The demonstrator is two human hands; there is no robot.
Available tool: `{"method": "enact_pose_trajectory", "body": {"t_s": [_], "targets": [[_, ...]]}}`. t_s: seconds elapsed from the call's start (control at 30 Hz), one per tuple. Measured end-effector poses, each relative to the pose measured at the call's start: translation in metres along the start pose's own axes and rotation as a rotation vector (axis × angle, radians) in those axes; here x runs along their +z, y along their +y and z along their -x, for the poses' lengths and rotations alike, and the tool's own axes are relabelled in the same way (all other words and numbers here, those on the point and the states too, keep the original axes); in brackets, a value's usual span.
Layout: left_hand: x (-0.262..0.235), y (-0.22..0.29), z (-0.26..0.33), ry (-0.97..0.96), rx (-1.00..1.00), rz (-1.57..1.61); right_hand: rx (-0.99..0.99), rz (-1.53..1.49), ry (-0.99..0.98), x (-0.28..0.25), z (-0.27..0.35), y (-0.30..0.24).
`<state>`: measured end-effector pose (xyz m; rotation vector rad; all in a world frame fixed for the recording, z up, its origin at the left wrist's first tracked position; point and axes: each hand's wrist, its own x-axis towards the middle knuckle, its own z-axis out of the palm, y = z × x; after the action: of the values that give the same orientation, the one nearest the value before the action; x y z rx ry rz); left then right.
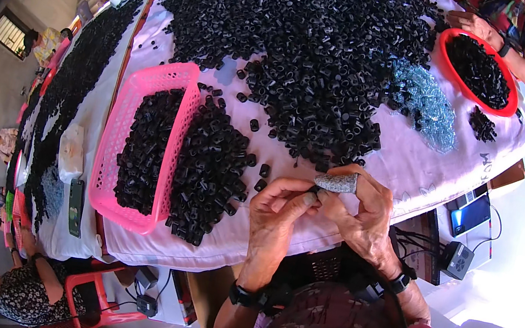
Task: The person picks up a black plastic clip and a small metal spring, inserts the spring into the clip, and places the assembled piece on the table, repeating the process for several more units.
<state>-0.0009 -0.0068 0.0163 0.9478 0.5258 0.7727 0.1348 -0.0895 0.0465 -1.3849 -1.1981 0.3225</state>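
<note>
My left hand (274,217) and my right hand (366,219) meet over the near edge of the cloth-covered table. Their fingertips close together around a small black plastic part (313,188), mostly hidden by the fingers. A grey, speckled finger cover (338,182) sits on a finger of my right hand. Just beyond is a broad pile of small black cylindrical caps (314,110). To the left, a second heap of black caps (210,172) lies against a pink perforated basket (174,155) partly filled with the same caps.
Small clear bluish pieces (423,108) lie at the right of the pile. A red basin (516,105) of black parts stands at far right, near a co-worker's arm (520,65). On the left table are more black parts (78,75) and a phone (75,207). Other people sit beyond.
</note>
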Motion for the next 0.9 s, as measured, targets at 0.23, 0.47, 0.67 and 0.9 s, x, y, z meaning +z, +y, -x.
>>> {"method": "enact_pose_trajectory", "body": {"t_s": [0.23,0.47,0.67,0.9], "targets": [[0.002,-0.001,-0.002,-0.010,0.020,-0.005,-0.035,0.030,0.058,0.002,0.004,0.005],[0.003,-0.001,-0.004,-0.037,0.024,0.004,0.085,-0.053,0.090,0.005,0.006,0.006],[0.001,-0.003,-0.004,-0.030,0.019,0.006,0.226,-0.288,0.088,0.008,0.008,0.012],[0.003,0.000,-0.009,-0.049,0.049,-0.135,0.295,-0.369,0.069,0.004,0.008,0.010]]}}
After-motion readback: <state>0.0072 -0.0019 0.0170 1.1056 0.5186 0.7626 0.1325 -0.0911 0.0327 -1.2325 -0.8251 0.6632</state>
